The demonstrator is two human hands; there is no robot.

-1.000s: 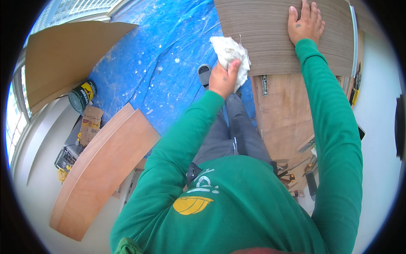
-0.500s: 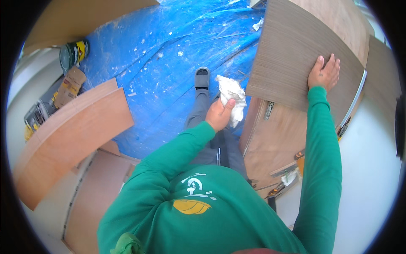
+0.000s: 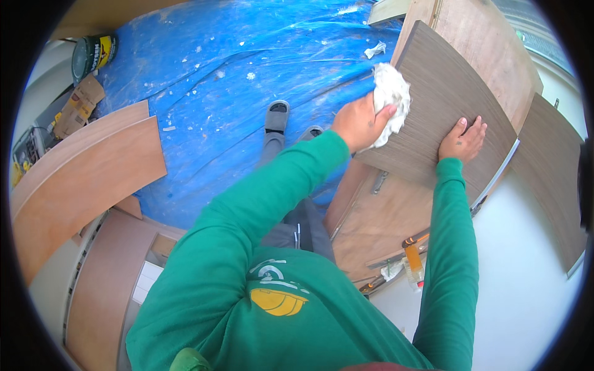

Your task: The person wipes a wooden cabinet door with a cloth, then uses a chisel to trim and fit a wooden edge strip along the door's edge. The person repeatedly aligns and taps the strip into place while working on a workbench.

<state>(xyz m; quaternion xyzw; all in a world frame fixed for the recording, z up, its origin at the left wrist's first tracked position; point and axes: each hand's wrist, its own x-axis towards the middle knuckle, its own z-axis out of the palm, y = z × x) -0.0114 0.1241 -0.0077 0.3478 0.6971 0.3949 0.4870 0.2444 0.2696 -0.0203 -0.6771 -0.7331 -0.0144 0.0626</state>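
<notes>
A crumpled white rag (image 3: 392, 96) is gripped in my left hand (image 3: 361, 123), fingers closed around it. The rag is at the left edge of a grey-brown wood-grain panel (image 3: 455, 89); whether it presses on the edge I cannot tell. My right hand (image 3: 463, 140) lies flat on the panel near its right edge, fingers stretched out. This panel rests on a plywood surface (image 3: 396, 204) that has a metal hinge (image 3: 379, 182) on it, just below the panel's lower edge.
Blue plastic sheeting (image 3: 210, 68) spreads over the floor. Curved plywood panels (image 3: 93, 179) and a dark green paint can (image 3: 93, 57) stand at the left. Hand tools and an orange bottle (image 3: 413, 256) lie beside my right forearm. Another grey-brown panel (image 3: 554, 167) is at the far right.
My left hand has carried the rag up and to the right, from above my legs to the panel's left edge. My right hand still lies on the panel. The view has shifted slightly.
</notes>
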